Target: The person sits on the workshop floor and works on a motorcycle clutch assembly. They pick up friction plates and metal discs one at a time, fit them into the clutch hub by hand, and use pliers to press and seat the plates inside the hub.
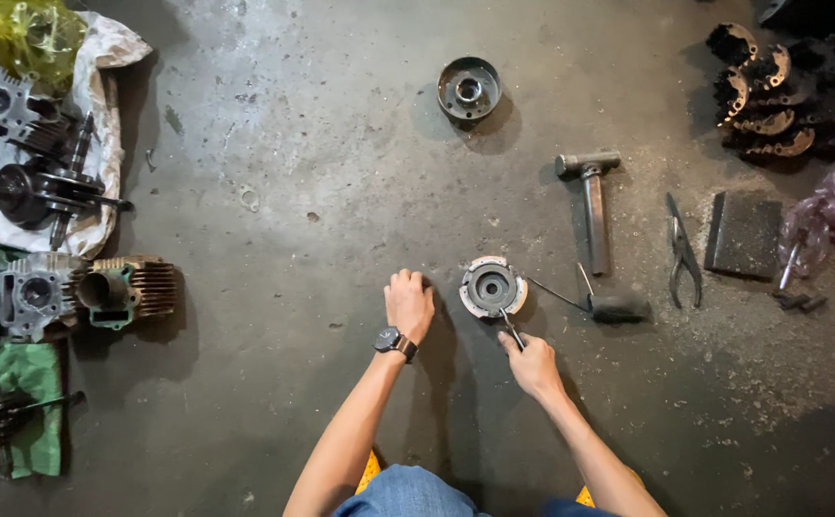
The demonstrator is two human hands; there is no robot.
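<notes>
On a concrete floor, the right hand (532, 364) pinches a thin tool (511, 328) against the round hub (492, 287) lying unclamped just ahead, the fisted left hand (409, 303) beside it holding nothing (a slip could skid the hub away).

Arms: two forearms, bare to the elbow, no sleeves showing.
Left hand (409, 302): no glove, no rings visible.
Wristwatch (388, 339): dark round face on a dark strap, left wrist.
Right hand (532, 364): no glove.
Legs: blue denim (403, 490) at the bottom centre of the frame.
Footwear: yellow bits beside the denim, possibly sandals.
</notes>
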